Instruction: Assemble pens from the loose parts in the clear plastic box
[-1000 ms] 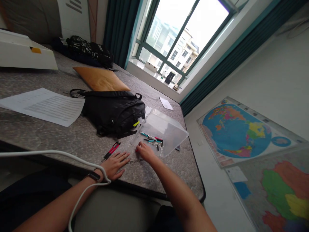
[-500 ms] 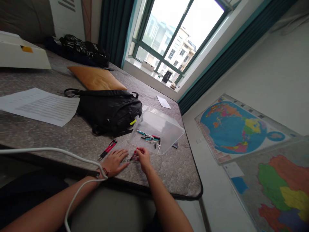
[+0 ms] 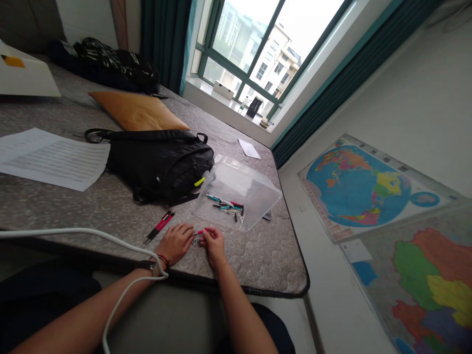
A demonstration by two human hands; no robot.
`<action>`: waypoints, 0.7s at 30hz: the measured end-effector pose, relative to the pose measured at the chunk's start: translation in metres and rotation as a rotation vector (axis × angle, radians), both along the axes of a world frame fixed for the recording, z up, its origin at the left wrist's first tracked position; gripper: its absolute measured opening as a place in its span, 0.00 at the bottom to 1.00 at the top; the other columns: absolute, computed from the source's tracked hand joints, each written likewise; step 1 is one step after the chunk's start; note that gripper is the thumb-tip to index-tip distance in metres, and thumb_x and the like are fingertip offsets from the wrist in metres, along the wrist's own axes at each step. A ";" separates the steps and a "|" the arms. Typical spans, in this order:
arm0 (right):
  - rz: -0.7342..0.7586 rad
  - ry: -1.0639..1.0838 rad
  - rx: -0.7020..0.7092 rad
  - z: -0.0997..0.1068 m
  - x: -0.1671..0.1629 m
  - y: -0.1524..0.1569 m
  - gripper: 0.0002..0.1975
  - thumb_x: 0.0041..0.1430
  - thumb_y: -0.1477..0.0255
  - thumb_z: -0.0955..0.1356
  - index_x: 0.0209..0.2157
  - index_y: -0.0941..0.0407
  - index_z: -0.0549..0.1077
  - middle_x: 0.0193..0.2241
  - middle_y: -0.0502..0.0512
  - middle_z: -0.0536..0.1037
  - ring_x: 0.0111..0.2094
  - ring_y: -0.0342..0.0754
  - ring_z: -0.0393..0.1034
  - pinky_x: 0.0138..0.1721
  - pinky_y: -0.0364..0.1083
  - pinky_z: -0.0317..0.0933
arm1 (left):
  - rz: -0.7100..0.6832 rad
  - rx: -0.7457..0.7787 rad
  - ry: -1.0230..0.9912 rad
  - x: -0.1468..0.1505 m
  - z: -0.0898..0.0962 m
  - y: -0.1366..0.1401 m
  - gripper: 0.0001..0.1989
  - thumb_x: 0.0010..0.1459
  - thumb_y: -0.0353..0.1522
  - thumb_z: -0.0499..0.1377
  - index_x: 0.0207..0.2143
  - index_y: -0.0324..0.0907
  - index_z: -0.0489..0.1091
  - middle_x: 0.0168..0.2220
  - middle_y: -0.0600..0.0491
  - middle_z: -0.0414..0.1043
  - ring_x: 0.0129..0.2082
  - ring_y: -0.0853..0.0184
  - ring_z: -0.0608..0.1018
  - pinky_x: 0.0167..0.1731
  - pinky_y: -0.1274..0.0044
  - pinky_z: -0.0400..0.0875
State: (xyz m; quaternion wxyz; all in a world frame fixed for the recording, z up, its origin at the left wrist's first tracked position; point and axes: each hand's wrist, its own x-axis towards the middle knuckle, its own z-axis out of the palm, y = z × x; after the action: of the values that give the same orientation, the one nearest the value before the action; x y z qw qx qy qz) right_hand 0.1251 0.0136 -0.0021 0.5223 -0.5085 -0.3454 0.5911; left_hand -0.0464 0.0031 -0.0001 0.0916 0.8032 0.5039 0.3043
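On the near side of the translucent plastic bin (image 3: 256,189), the right hand (image 3: 213,241) pinches a slim red pen (image 3: 200,232) between closed fingertips, while the left hand (image 3: 177,243), fingers together, lies at the pen's other end, its grip impossible to tell, and two red-and-black pens (image 3: 162,225) rest left of the bin.

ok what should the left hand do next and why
I'd probably pinch the free end of the red piece with the left hand: the right hand grips its other end, and that free end points at the left fingertips, right by them. Whether they already touch is too small to tell.
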 end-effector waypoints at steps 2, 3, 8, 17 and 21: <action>0.017 -0.037 0.002 0.000 -0.001 -0.001 0.18 0.45 0.64 0.77 0.35 0.58 0.74 0.26 0.49 0.78 0.21 0.40 0.71 0.23 0.38 0.68 | -0.005 -0.001 0.002 0.000 0.000 0.000 0.14 0.65 0.35 0.49 0.47 0.46 0.72 0.51 0.48 0.74 0.52 0.56 0.71 0.49 0.63 0.64; 0.026 -0.057 0.001 0.001 -0.002 -0.002 0.17 0.45 0.64 0.77 0.34 0.58 0.74 0.25 0.49 0.78 0.20 0.40 0.70 0.23 0.38 0.68 | -0.004 0.001 0.002 0.000 0.000 0.000 0.14 0.65 0.35 0.49 0.47 0.46 0.72 0.51 0.47 0.74 0.52 0.56 0.71 0.49 0.63 0.64; 0.068 -0.112 0.010 0.001 -0.004 -0.003 0.17 0.47 0.61 0.75 0.34 0.58 0.75 0.25 0.50 0.78 0.19 0.39 0.69 0.21 0.38 0.65 | 0.003 0.008 0.007 0.000 0.001 0.000 0.15 0.66 0.34 0.47 0.47 0.45 0.72 0.50 0.46 0.74 0.51 0.56 0.72 0.49 0.63 0.64; -0.041 -0.672 0.027 0.017 0.041 0.023 0.15 0.59 0.62 0.63 0.39 0.58 0.72 0.34 0.56 0.77 0.25 0.46 0.72 0.24 0.43 0.66 | 0.030 -0.001 0.023 0.000 -0.004 0.000 0.16 0.67 0.33 0.46 0.50 0.42 0.69 0.49 0.44 0.74 0.51 0.56 0.72 0.49 0.63 0.64; -0.172 -1.258 0.060 0.039 0.079 0.038 0.21 0.59 0.71 0.61 0.53 0.61 0.70 0.52 0.69 0.71 0.50 0.55 0.69 0.48 0.49 0.63 | 0.035 0.012 0.005 0.000 -0.006 0.001 0.17 0.67 0.34 0.45 0.50 0.43 0.69 0.48 0.44 0.74 0.50 0.56 0.72 0.48 0.64 0.64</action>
State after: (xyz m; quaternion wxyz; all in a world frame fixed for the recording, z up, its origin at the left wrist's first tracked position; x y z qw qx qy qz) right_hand 0.2038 0.0520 0.0370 0.2793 -0.7696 -0.5604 0.1253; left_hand -0.0468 0.0037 -0.0066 0.0801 0.7954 0.5164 0.3070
